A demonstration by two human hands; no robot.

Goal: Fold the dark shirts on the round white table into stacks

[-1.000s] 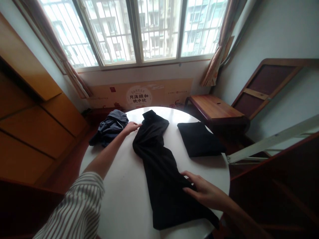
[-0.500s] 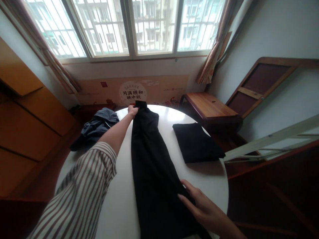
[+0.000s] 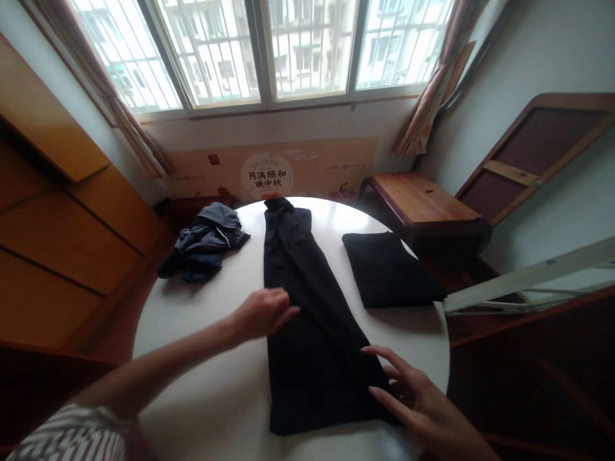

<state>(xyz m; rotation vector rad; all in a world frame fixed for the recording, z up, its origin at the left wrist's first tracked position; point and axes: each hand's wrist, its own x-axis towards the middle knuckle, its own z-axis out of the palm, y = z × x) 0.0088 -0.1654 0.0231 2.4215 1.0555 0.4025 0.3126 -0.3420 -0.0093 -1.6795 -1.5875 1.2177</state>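
Observation:
Black trousers (image 3: 307, 326), folded lengthwise, lie stretched over the round white table (image 3: 206, 378), waistband at the far edge and hem towards me. My left hand (image 3: 269, 312) is over their left edge, about halfway down, fingers curled in and nothing visible in them. Whether it touches the cloth I cannot tell. At the lower right edge of the trousers my right hand (image 3: 408, 394) rests with thumb and fingers spread, fingertips touching the fabric. To the right lies a flat folded black garment (image 3: 391, 272). A crumpled dark blue-grey garment (image 3: 206, 240) sits on the left.
A low wooden side table (image 3: 425, 198) stands beyond the table at the right. A pale metal rail (image 3: 528, 275) comes close to the table's right edge. Wooden cabinets (image 3: 52, 237) line the left, and barred windows (image 3: 307, 51) are ahead.
My left hand has let go of the waistband and come back towards me, to the middle of the trousers. The waist end now lies down on the table. My right hand stays near the lower right edge.

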